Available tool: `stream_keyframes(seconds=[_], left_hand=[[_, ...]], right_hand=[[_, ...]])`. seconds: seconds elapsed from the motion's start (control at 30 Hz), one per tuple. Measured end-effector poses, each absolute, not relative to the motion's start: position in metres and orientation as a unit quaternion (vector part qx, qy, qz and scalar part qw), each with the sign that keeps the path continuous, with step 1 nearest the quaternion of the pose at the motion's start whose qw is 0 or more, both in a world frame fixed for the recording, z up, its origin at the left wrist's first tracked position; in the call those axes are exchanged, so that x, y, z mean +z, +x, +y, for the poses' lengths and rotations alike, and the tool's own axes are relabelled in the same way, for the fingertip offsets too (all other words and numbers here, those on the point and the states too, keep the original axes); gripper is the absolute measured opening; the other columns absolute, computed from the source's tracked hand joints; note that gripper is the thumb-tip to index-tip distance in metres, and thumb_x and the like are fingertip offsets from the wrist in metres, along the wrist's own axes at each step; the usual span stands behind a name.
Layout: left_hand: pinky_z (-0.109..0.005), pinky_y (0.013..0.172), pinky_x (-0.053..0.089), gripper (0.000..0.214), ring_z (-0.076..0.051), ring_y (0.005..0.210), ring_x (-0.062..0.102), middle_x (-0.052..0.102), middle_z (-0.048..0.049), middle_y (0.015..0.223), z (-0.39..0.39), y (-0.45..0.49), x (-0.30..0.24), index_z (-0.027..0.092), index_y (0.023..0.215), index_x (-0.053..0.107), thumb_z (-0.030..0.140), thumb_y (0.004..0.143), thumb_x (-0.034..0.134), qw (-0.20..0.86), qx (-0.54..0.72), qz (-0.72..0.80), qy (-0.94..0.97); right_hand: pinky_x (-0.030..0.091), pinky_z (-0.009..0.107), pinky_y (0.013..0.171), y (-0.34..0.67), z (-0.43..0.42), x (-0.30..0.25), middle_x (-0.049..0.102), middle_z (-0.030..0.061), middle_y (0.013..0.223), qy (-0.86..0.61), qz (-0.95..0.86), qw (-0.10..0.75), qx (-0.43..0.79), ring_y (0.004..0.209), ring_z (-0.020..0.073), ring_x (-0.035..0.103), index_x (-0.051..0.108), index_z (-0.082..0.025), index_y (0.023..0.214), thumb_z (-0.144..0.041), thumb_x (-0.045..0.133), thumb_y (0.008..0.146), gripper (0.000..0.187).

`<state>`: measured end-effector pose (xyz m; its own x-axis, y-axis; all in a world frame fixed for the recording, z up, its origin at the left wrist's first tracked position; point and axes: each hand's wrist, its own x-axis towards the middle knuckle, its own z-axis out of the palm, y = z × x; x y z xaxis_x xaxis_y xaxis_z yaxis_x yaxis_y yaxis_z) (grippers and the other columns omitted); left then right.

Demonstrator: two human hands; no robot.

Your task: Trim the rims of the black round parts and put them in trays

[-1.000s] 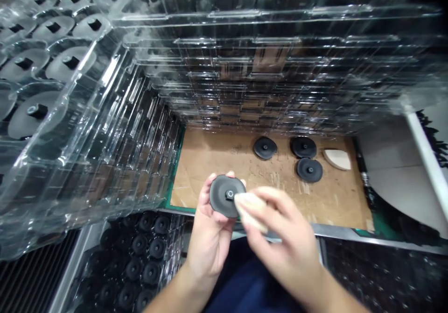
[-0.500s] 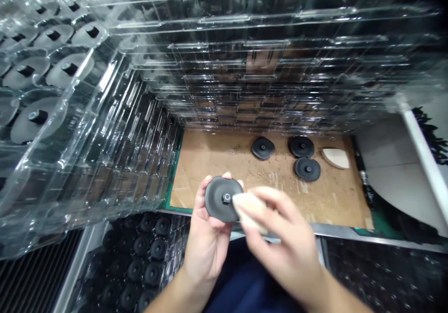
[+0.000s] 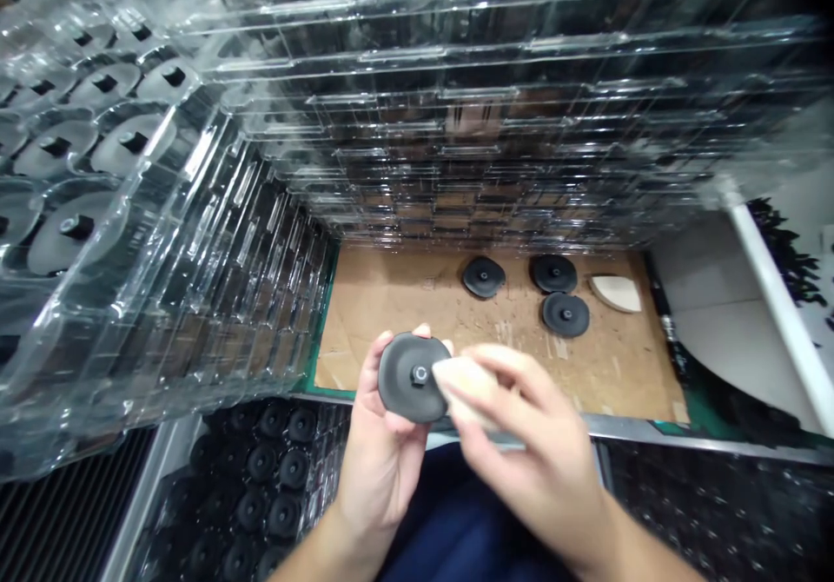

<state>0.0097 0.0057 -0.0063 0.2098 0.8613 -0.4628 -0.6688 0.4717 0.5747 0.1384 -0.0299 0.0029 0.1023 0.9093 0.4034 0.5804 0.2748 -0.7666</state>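
My left hand (image 3: 384, 443) grips a dark grey rounded disc (image 3: 404, 391) by its rim, its short central stem facing up. Pinched in my right hand (image 3: 527, 434) is a cream-coloured pad (image 3: 473, 386), perhaps a sponge, blurred by motion. One end of the pad meets the right edge of the disc. Beyond my hands, similar black discs lie on a brown cardboard sheet (image 3: 378, 304): one disc (image 3: 483, 277) alone, and a far disc (image 3: 553, 274) close against a nearer disc (image 3: 565, 314). A cream wedge-shaped pad (image 3: 616, 293) rests to their right.
Tall stacks of clear plastic trays (image 3: 417, 130) wall off the back. More tray stacks (image 3: 254, 252) rise at the left, with grey discs in the top one. A tray of black discs (image 3: 261, 486) sits low at the left front. A white panel (image 3: 730, 304) stands at the right.
The view has shifted slightly, so the discs on the cardboard appear a little further left. Both hands keep their holds, with the pad still at the disc's right edge.
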Motion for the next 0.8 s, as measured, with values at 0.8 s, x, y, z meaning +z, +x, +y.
stream_keyframes(seconds=[0.8], left_hand=[[-0.024, 0.083, 0.056, 0.051, -0.019, 0.101, 0.068, 0.073, 0.0016, 0.109, 0.0018, 0.0100, -0.0027, 0.032, 0.100, 0.068, 0.015, 0.055, 0.086, 0.760, 0.507, 0.386, 0.131]], right_hand=[[0.057, 0.026, 0.078, 0.1359, -0.0354, 0.0028, 0.066, 0.0110, 0.099, -0.574, -0.629, 0.492, 0.180, 0.089, 0.0162, 0.065, 0.072, -0.015, 0.101, -0.008, 0.060, 0.080, 0.026]])
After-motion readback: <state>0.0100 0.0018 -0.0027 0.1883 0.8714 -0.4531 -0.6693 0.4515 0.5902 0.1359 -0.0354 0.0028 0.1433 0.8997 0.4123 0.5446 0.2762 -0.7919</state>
